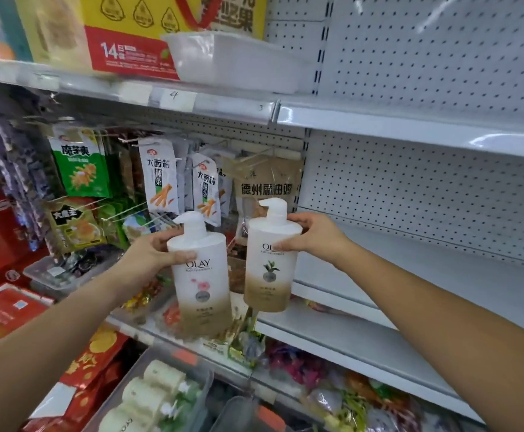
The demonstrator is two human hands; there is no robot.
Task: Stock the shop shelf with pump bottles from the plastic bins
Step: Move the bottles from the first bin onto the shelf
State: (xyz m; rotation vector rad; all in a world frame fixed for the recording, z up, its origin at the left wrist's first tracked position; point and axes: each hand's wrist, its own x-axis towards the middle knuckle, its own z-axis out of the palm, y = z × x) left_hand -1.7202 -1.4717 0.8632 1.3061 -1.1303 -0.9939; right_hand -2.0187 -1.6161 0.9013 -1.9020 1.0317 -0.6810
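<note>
Gripping pump bottles upright: left grip (pixel 157 254) pink-flower bottle (pixel 203 282), right grip (pixel 312 235) leaf bottle (pixel 268 275).

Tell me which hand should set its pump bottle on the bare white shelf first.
Right. The right hand holds the white-and-gold pump bottle with the leaf label just at the edge of the bare white metal shelf. The left hand holds the pink-flower pump bottle farther left, before the snack packets.

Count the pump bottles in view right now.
2: pink-flower bottle in the left hand; leaf bottle in the right hand. None on the shelf.
</note>
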